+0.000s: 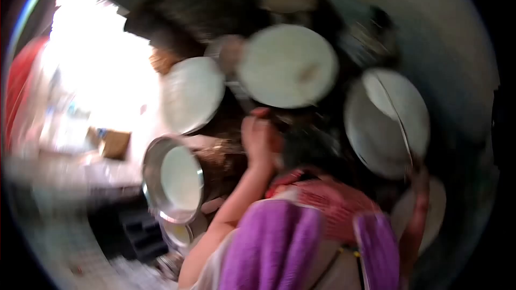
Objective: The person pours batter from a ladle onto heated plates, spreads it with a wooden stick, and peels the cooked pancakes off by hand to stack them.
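Blur softens the whole head view. My left hand reaches forward at the middle, fingers closed, below a large round pan of white liquid; what it holds, if anything, is too smeared to tell. At the right, my right hand is closed around the lower end of a thin stick. The stick slants up across a wide pan with pale contents. Left of my left hand are another round pan of white liquid and a metal pot holding white liquid.
A pale round shape lies beside my right forearm. Purple cloth hangs over my front. A small brown box stands in the bright area at left. A black slotted object is at lower left, and a wall at upper right.
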Motion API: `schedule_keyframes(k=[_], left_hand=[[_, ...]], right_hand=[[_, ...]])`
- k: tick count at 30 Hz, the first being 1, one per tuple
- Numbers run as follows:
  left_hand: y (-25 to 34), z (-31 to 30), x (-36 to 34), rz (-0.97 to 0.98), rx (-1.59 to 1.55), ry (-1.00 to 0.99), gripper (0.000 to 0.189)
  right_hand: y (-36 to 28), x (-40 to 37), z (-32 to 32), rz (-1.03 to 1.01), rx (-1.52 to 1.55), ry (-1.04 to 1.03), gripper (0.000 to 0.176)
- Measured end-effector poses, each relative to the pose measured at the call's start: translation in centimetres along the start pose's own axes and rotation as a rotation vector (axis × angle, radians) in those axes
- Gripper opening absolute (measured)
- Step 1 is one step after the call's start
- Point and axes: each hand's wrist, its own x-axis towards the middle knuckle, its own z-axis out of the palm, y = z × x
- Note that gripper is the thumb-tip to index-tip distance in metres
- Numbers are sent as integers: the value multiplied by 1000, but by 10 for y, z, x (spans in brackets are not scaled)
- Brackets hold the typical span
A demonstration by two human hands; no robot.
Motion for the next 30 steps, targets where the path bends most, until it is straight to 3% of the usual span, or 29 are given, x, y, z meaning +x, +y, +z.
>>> schedule_keyframes(k=[1,2,3,4,5,7,10,11,12,13,14,15,17,19,21,22,23,25,27,28,29,30], left_hand=[[-4,-3,2,-4,92,-9,35],[-19,-13,6,-23,-16,-57,38],[-15,-5,1,-34,-146,-61,37],[-16,0,-2,-47,-173,-99,34],[-15,3,-3,-43,-201,-111,32],[-9,17,2,-84,-228,-119,29],[-7,19,18,-75,-236,-131,28],[-6,22,21,-66,-244,-118,28],[-7,26,23,-70,-247,-112,28],[-7,28,25,-90,-269,-156,28],[-5,27,25,-120,-269,-208,29],[-2,32,25,-136,-244,-216,29],[-1,49,26,-242,-47,-251,31],[-7,57,36,-278,227,-350,42],[-32,50,48,-211,471,-481,45],[-47,47,50,61,716,-546,45],[-42,56,45,257,741,-631,46],[-32,65,41,297,876,-758,49],[-38,81,40,376,903,-785,50],[-40,87,38,462,923,-794,51],[-41,88,33,462,934,-786,51],[-42,92,27,463,996,-789,51]], right_hand=[[-12,-8,-10,72,-39,119,44],[-3,-3,-26,254,201,78,45],[7,7,-27,231,149,222,40],[-11,20,-21,53,197,271,42],[-4,34,-13,5,297,217,41],[-51,44,2,25,-14,70,41],[-74,21,9,41,-26,63,39],[-54,20,4,44,-30,63,39],[-16,19,-5,-60,21,189,38],[-20,22,-10,-161,77,311,37],[-25,29,-25,266,238,298,35],[-27,42,-30,349,160,277,34],[-39,58,3,73,313,247,36],[-55,55,29,174,57,25,39],[-47,26,35,121,39,19,41],[-35,8,32,42,33,73,41],[-26,-10,29,-33,26,125,41],[-21,-21,20,-90,109,210,42],[-17,-11,14,376,404,330,41],[-17,2,26,170,411,347,40],[7,19,44,-34,99,365,39],[-9,23,54,-12,19,256,39]])
